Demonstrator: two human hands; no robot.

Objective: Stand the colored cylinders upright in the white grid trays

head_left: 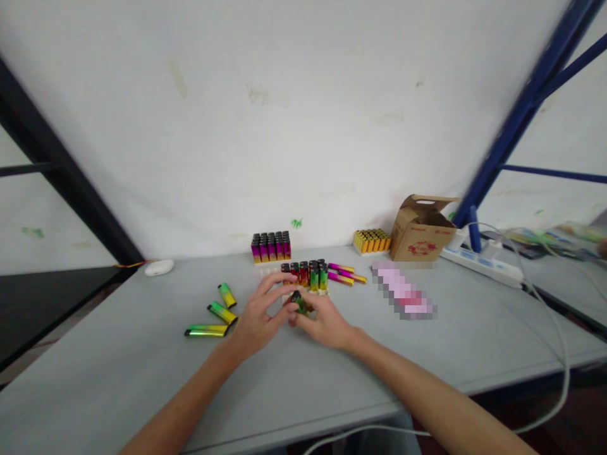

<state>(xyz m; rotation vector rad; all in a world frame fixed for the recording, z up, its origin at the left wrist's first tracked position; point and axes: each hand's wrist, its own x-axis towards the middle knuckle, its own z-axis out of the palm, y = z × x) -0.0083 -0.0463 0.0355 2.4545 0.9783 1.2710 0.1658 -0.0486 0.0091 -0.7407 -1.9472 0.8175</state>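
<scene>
A green lighter with a black top (298,301) is held up between both hands over the middle of the table. The thumb and fingertips of my left hand (263,313) pinch its left side, while my right hand (325,321) grips it from the right. Just behind them stands a tray of upright red and green lighters (313,277), partly covered by my left fingers. Several green-yellow lighters (222,311) lie loose to the left of my left hand. Behind the tray's right end, purple-gold lighters (342,275) lie flat.
A block of purple lighters (271,248) and one of orange-yellow lighters (372,241) stand near the wall. Further right are an open cardboard box (422,234), a blurred pink item (401,291) and a power strip (488,264) with cables. A white oval object (159,268) lies at left.
</scene>
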